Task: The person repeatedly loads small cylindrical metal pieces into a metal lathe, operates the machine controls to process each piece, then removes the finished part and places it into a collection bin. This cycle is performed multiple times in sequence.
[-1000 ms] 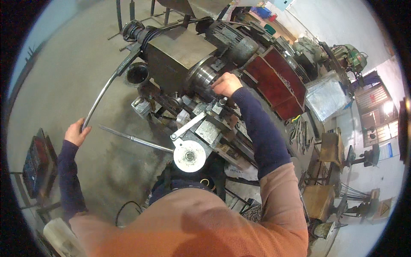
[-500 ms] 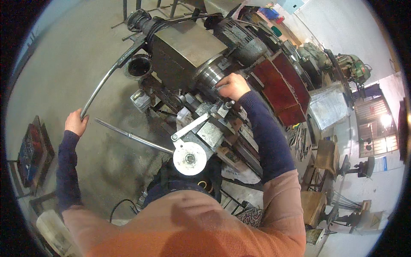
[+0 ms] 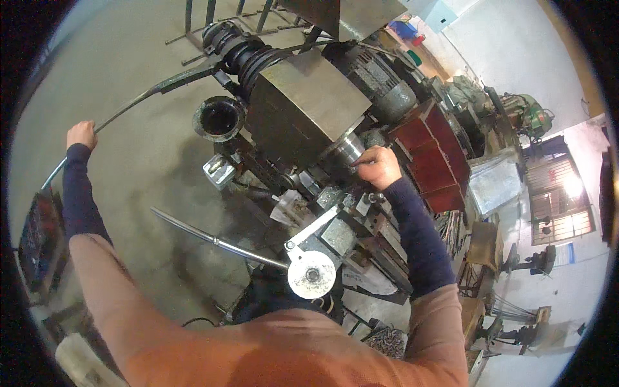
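My left hand is closed around a long metal lever out at the far left; its bare end sticks out past my fist. The lever runs to the back of a lathe-like machine with a box-shaped metal housing. At the housing's near side, my right hand is pinched right beside a shiny round steel chuck. Whatever its fingertips hold is hidden. Just below that hand lie the machine's tool slide and a round white handwheel.
A second long handle reaches left from near the handwheel. Behind the chuck sit a ribbed motor and a red metal box. A round black-mouthed funnel-like part projects at the left. A dark red object stands at the left edge.
My left hand has moved left and farther away, now gripping higher up the lever, which has swung outward. My right hand stays at the chuck. The whole view has shifted.
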Demonstrator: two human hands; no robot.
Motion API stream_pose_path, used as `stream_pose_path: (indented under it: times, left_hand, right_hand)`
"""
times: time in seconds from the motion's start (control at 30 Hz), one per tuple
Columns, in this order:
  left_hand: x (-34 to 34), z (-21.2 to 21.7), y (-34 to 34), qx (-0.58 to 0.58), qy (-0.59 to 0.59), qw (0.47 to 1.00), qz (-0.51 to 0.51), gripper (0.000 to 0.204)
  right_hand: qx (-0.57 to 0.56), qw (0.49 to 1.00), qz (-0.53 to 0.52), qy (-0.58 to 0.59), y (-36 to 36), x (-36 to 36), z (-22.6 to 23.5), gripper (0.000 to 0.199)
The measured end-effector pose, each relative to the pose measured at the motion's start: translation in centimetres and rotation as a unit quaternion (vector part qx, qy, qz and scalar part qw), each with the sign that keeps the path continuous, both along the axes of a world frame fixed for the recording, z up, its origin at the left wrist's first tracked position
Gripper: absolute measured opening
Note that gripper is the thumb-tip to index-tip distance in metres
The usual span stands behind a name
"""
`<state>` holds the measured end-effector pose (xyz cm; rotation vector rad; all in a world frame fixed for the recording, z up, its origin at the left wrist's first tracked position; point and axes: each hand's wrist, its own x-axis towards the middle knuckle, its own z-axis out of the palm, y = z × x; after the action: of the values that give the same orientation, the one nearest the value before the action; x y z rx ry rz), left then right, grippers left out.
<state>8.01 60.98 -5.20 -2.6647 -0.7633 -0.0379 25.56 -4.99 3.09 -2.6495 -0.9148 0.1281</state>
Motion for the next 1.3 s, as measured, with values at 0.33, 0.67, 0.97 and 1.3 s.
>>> stream_pose_path:
  times: [0.33, 0.67, 0.97, 1.3]
  left_hand:
    - [6.8, -3.8, -18.0, -0.268, -0.372, 0.828, -0.324, 0.017]
    - [13.2, -24.8, -21.9, -0.253, 0.104, 0.926, -0.261, 0.030]
    - [10.5, -17.3, -22.7, -0.198, 0.153, 0.948, -0.197, 0.035]
    - [-3.8, -9.4, -16.2, -0.539, -0.063, 0.839, -0.037, 0.039]
  right_hand:
    - [0.013, 0.997, 0.009, -0.074, -0.9, -1.4, 0.5, 0.030]
    - [0.162, 0.946, -0.251, -0.125, -23.8, -16.2, 2.9, 0.033]
    - [-0.101, 0.811, -0.567, -0.099, -43.4, -30.0, -5.1, 0.034]
    - [-0.189, 0.707, -0.669, 0.125, -56.9, -35.0, -10.5, 0.056]
